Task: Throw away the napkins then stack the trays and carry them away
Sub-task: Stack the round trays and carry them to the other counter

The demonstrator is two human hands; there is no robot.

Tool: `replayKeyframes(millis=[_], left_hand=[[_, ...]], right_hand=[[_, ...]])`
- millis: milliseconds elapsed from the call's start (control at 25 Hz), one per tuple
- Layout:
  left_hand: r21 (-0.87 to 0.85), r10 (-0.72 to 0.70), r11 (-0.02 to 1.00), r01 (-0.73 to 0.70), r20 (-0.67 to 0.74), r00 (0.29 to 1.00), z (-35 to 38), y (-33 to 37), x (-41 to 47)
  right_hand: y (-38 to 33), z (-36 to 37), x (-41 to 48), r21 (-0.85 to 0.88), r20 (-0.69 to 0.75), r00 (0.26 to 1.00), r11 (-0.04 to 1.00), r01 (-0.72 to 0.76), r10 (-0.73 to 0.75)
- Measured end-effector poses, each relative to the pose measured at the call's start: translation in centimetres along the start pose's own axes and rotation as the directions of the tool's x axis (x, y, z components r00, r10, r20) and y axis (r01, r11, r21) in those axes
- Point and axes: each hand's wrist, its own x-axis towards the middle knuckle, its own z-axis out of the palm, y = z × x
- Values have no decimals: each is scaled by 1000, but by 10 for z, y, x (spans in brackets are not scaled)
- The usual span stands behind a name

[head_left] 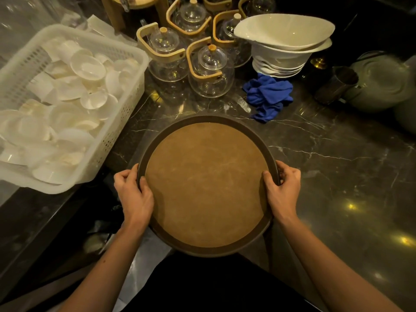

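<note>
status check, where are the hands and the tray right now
Left hand and right hand both gripping the round tray by its rim. Tray bare, no napkins visible. Blue cloth and glass teapots lie beyond it.

There is one view only, from a wide-angle camera worn on the person's head, looking forward and steeply down over a dark marble counter (326, 154). It sits close above the work: both forearms run in from the bottom edge, and the left hand (132, 192) and right hand (282, 192) lie just below the centre of the frame. The wide lens bends the edges, so a white basket (126, 91) leans at the left and glass teapots (209, 70) crowd the top. The person's dark clothing fills the bottom centre.
</note>
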Motion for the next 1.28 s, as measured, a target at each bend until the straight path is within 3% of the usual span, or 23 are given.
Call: replayKeyframes(millis=[320,720,960,1160,1280], left_hand=[[-6,20,1000,-20,7,1000,1,-6,1],[17,66,998,-67,37,997,8,-7,5],[3,51,999,-52,40,998,7,-4,6],[5,14,1000,-15,126,992,6,-2,9],[92,-8,996,-13,218,976,2,-4,11]], right_hand=[[-3,3,-5,1,-19,1000,1000,-1,1],[1,4,3,-174,44,999,985,14,-6],[1,6,6,-170,27,1000,985,6,-1],[5,8,7,-195,32,999,981,14,-8],[2,5,6,-266,76,997,964,25,-5]])
